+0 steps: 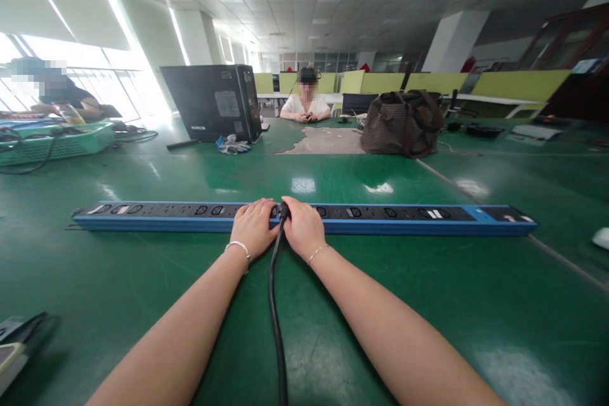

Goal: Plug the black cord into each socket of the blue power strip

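Observation:
A long blue and black power strip (pixel 390 226) lies crosswise on the green table, with rows of sockets along its top. My right hand (pixel 304 226) is closed around a black power plug (pixel 284 209) at the middle of the strip. From the plug a thick black cable (pixel 275 292) runs down towards me between my forearms. Just left of the plug, my left hand (pixel 255 225) wraps over the strip, fingers on its top and thumb along its near side. How deep the plug sits in a socket is hidden.
Behind the strip stand a black computer case (pixel 209 104), a pair of gloves (pixel 233 144) and a brown bag (pixel 402 124). A green basket (pixel 80 143) with cables is at the left. One person (pixel 306 104) sits across the table, another (pixel 71 95) at far left.

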`<state>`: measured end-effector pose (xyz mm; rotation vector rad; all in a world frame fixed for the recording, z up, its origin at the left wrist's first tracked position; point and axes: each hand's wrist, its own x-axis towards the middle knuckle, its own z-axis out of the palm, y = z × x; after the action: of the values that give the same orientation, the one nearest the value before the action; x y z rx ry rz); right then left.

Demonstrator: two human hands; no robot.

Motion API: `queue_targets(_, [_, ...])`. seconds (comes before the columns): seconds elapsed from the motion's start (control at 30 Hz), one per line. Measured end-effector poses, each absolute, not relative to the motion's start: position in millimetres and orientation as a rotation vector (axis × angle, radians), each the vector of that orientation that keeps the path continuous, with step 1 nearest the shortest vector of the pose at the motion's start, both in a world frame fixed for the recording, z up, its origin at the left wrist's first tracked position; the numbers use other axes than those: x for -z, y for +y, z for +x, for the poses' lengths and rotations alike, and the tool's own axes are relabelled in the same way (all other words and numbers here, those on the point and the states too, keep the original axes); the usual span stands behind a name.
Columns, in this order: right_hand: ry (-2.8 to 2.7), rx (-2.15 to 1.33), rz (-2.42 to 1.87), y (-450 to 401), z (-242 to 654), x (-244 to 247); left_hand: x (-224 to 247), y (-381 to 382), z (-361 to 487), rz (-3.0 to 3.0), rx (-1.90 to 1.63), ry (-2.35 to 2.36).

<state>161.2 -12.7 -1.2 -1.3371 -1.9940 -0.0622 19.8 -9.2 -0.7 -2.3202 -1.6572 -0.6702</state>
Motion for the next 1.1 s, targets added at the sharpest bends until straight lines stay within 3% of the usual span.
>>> queue_targets(0.23, [-1.975,0.007,-1.283,-10.8,161.4,-1.2,2.4,-8.5,18.8,-2.314,0.677,-1.637])
queue_targets(0.4, [-1.616,-0.044,-1.221,-10.5,166.9,-26.9,3.4,-7.3,18.4,-2.316,0.665,-1.63])
queue_targets(0.63, [-1.636,-0.274,-1.016,-5.9,237.3,-36.0,1.1,-7.4,18.8,-2.329,0.641,-1.673])
queue_targets(0.8, [-1.677,-0.143,-1.186,-13.5,287.7,-19.6,2.6,-6.3,18.3,-2.328,0.629,-1.662])
queue_targets(1.1, [-1.928,0.06,-1.262,-14.0,284.4,-8.6,4.5,-4.9,17.4,-2.332,0.611,-1.668])
